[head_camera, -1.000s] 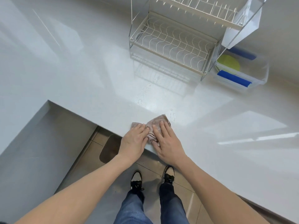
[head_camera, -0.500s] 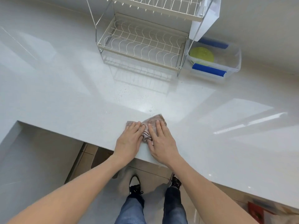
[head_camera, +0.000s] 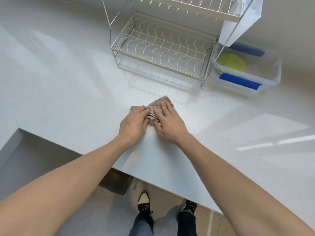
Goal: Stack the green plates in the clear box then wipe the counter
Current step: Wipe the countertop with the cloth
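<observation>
A crumpled brownish cloth point(head_camera: 161, 103) lies on the white counter point(head_camera: 68, 92), in front of the dish rack. My left hand point(head_camera: 134, 123) and my right hand point(head_camera: 167, 120) both press flat on it, side by side, fingers pointing away from me. Green plates point(head_camera: 231, 63) lie stacked in the clear box point(head_camera: 272, 77) at the back right; the box has blue handles.
A two-tier wire dish rack point(head_camera: 163, 46) stands at the back, with no dishes on its visible tiers, touching the clear box's left side. The counter's front edge runs diagonally below my forearms, with a lower grey surface point(head_camera: 30, 160) at the left and tiled floor beneath.
Both hands have pushed the cloth away from the counter's front edge toward the dish rack. The camera has moved in closer over the counter.
</observation>
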